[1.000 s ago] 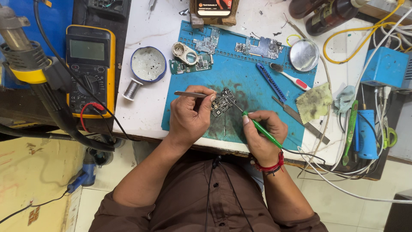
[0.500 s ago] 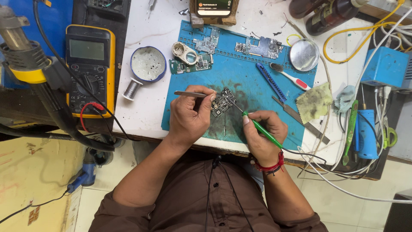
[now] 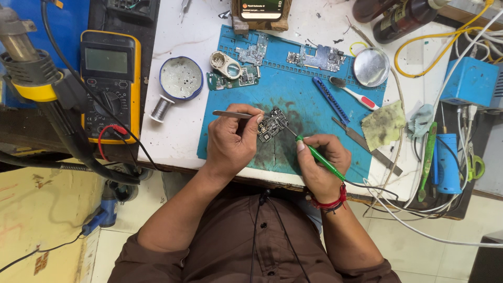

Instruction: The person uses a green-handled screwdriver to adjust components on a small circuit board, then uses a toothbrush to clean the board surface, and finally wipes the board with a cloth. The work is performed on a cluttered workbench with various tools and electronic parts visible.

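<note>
My left hand [image 3: 233, 139] grips metal tweezers [image 3: 230, 113], whose handle sticks out to the left, and rests against a small dark circuit board [image 3: 271, 126] on the blue work mat [image 3: 309, 118]. My right hand [image 3: 322, 165] holds a green-handled soldering iron [image 3: 319, 157] like a pen, its thin tip touching the board's right edge. A red thread band circles my right wrist. The iron's cable runs off to the right.
A yellow multimeter [image 3: 111, 84] lies at left beside a hot-air gun [image 3: 31, 68]. A round tin [image 3: 181, 78] and solder spool [image 3: 161, 109] sit left of the mat. More circuit boards [image 3: 319, 57], a metal dish [image 3: 371, 66], toothbrush [image 3: 356, 96], rag [image 3: 383, 126] and blue box [image 3: 469, 81] lie at right.
</note>
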